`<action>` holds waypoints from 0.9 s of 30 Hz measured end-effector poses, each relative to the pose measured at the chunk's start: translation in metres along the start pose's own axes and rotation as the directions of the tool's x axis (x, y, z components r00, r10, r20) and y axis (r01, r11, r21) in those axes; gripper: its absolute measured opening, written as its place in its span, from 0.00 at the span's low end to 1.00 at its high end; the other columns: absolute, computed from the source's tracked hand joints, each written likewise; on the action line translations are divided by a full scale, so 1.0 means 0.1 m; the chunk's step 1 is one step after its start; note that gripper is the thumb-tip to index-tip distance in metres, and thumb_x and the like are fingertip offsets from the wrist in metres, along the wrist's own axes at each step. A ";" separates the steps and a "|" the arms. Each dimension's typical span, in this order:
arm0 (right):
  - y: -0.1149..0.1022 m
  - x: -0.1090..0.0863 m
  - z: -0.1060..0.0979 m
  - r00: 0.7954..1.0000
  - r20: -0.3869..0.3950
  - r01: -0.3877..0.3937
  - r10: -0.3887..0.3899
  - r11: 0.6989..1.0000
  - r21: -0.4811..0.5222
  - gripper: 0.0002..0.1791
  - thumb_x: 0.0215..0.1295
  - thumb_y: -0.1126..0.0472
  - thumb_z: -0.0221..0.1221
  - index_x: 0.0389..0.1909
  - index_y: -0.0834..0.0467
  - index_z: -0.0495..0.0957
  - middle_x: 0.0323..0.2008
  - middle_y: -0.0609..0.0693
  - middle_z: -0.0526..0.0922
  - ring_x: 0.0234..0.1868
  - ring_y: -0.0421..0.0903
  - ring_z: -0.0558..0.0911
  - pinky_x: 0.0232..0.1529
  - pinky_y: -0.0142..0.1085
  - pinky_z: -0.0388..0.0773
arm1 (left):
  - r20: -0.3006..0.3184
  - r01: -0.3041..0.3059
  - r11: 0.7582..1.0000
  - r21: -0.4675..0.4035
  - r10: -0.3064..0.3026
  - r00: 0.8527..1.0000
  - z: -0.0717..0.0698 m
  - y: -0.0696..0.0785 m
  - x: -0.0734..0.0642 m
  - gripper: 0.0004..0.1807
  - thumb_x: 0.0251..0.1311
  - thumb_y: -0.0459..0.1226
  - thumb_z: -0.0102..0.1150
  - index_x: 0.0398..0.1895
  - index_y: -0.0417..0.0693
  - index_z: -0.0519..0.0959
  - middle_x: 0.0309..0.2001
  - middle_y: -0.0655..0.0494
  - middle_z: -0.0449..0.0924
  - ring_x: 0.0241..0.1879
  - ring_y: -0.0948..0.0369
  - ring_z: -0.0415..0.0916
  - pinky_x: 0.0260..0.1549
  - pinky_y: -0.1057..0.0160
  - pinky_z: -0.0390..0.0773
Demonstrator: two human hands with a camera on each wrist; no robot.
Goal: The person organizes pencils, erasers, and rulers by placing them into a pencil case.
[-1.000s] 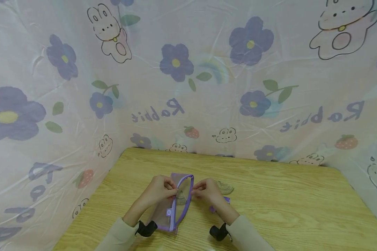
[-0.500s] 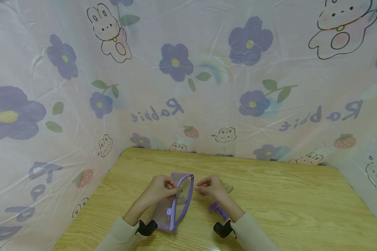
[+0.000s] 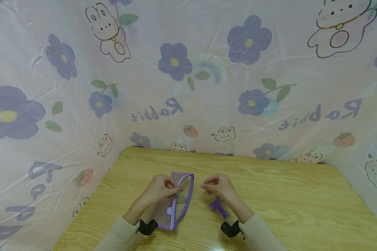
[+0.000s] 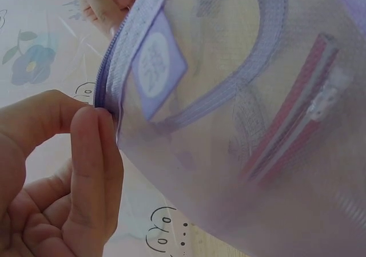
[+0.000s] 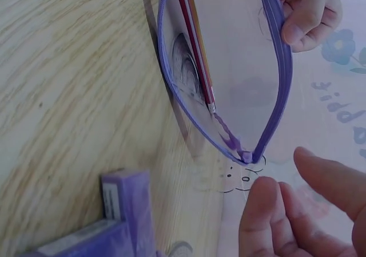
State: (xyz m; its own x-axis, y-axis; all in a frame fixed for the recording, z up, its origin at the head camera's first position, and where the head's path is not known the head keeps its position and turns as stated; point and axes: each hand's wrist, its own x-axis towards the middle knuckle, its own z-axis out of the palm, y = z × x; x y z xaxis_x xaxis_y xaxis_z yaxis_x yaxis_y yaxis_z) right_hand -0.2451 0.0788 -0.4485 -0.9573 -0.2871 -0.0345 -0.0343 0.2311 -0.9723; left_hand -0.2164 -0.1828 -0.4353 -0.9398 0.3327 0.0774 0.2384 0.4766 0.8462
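A see-through mesh zip pouch point(image 3: 163, 212) with purple edging lies on the table, its zipped mouth spread apart. My left hand point(image 3: 161, 186) pinches one zipper edge between thumb and fingers, plain in the left wrist view. Inside the pouch, the right wrist view shows pencils point(image 5: 197, 51) and a clear protractor point(image 5: 184, 68). My right hand point(image 3: 219, 185) hovers right of the mouth, apart from it, thumb and fingertips separated with nothing between them. Below it lie two small purple blocks point(image 5: 128, 200), one against the other.
The wood-grain table point(image 3: 286, 202) stretches to the right of the hands. A printed curtain point(image 3: 207, 87) hangs behind and along the sides. Beside the blocks, a greyish rounded edge point(image 5: 182, 249) pokes into the right wrist view, mostly cut off.
My right hand has drawn back rightward from the pouch's mouth. It now covers the clear protractor seen earlier on the table, and the purple blocks are more exposed. My left hand keeps its place.
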 end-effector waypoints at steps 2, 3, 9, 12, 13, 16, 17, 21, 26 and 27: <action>-0.01 -0.03 -0.02 1.000 0.000 -0.003 0.003 1.000 -0.002 0.11 0.61 0.67 0.68 0.38 0.73 0.82 0.31 0.62 0.85 0.28 0.57 0.85 0.36 0.50 0.86 | 0.000 0.004 1.000 0.000 -0.004 1.000 0.00 0.00 0.00 0.04 0.61 0.27 0.63 0.29 0.35 0.83 0.22 0.54 0.81 0.21 0.57 0.82 0.26 0.45 0.84; -0.01 -0.04 -0.04 1.000 0.002 -0.001 0.001 1.000 -0.003 0.11 0.61 0.67 0.68 0.38 0.73 0.82 0.30 0.62 0.85 0.27 0.55 0.85 0.35 0.50 0.86 | 0.000 0.005 1.000 0.000 -0.005 1.000 0.00 0.01 0.00 0.04 0.61 0.27 0.63 0.29 0.35 0.83 0.22 0.54 0.81 0.21 0.56 0.82 0.26 0.45 0.84; 0.01 -0.11 -0.10 1.000 0.015 0.009 -0.009 1.000 0.025 0.12 0.62 0.68 0.66 0.39 0.75 0.81 0.29 0.58 0.85 0.25 0.48 0.83 0.34 0.51 0.85 | -0.002 0.004 1.000 -0.005 -0.004 1.000 0.00 0.02 0.00 0.05 0.61 0.29 0.65 0.29 0.35 0.83 0.22 0.54 0.81 0.21 0.53 0.82 0.26 0.45 0.84; 0.03 -0.15 -0.13 1.000 0.010 0.009 -0.010 1.000 0.028 0.12 0.62 0.68 0.67 0.39 0.75 0.81 0.29 0.58 0.85 0.26 0.50 0.84 0.35 0.51 0.85 | -0.003 0.008 1.000 -0.010 -0.008 1.000 0.00 0.02 0.00 0.05 0.61 0.29 0.65 0.29 0.35 0.82 0.22 0.54 0.81 0.22 0.51 0.83 0.26 0.45 0.84; 0.03 -0.16 -0.14 1.000 0.009 0.008 -0.008 1.000 0.028 0.12 0.62 0.68 0.67 0.39 0.75 0.81 0.28 0.57 0.85 0.27 0.51 0.84 0.35 0.51 0.85 | -0.003 0.009 1.000 -0.014 -0.009 1.000 0.00 0.02 0.00 0.05 0.61 0.29 0.65 0.29 0.34 0.82 0.22 0.54 0.82 0.22 0.51 0.83 0.26 0.45 0.84; 0.03 -0.20 -0.16 1.000 0.002 0.000 0.000 1.000 0.028 0.12 0.61 0.68 0.68 0.39 0.74 0.81 0.28 0.55 0.85 0.28 0.54 0.85 0.36 0.50 0.85 | -0.002 0.012 1.000 -0.020 -0.012 1.000 0.01 0.01 0.00 0.05 0.61 0.28 0.65 0.29 0.34 0.82 0.23 0.53 0.82 0.23 0.49 0.83 0.26 0.46 0.85; 0.03 -0.21 -0.16 1.000 -0.002 -0.004 0.004 0.999 0.031 0.12 0.61 0.68 0.68 0.39 0.74 0.81 0.28 0.55 0.85 0.29 0.55 0.85 0.36 0.50 0.85 | -0.003 0.012 1.000 -0.020 -0.012 1.000 0.01 0.01 0.00 0.05 0.61 0.28 0.65 0.29 0.34 0.82 0.23 0.53 0.82 0.23 0.49 0.83 0.26 0.46 0.85; 0.05 -0.26 -0.18 0.999 -0.014 -0.030 0.030 0.999 0.041 0.13 0.61 0.68 0.68 0.40 0.75 0.81 0.27 0.53 0.84 0.31 0.54 0.85 0.36 0.46 0.86 | -0.004 0.011 1.000 -0.018 -0.011 1.000 0.01 0.00 0.00 0.05 0.61 0.29 0.65 0.28 0.35 0.82 0.22 0.53 0.81 0.23 0.47 0.83 0.25 0.46 0.84; 0.07 -0.32 -0.22 0.999 -0.021 -0.042 0.043 0.999 0.022 0.14 0.60 0.67 0.69 0.40 0.75 0.81 0.26 0.53 0.84 0.29 0.53 0.85 0.34 0.43 0.86 | 0.002 0.013 1.000 -0.024 -0.013 1.000 0.01 0.00 0.00 0.05 0.61 0.29 0.65 0.28 0.37 0.82 0.22 0.53 0.81 0.24 0.43 0.83 0.26 0.46 0.85; 0.08 -0.33 -0.23 0.999 -0.021 -0.042 0.043 0.999 0.020 0.14 0.60 0.67 0.69 0.40 0.75 0.81 0.26 0.52 0.84 0.29 0.53 0.85 0.33 0.43 0.85 | 0.003 0.012 1.000 -0.025 -0.012 1.000 0.01 0.00 0.00 0.05 0.61 0.29 0.65 0.28 0.36 0.82 0.22 0.53 0.82 0.25 0.42 0.83 0.26 0.46 0.85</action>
State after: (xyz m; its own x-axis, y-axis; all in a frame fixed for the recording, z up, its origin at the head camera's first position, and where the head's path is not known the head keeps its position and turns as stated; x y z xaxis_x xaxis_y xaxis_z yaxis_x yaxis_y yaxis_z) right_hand -0.2204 0.1109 -0.4496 -0.9638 -0.2572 -0.0709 0.0118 0.2243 -0.9745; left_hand -0.2158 -0.1818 -0.4358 -0.9417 0.3299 0.0656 0.2210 0.4600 0.8600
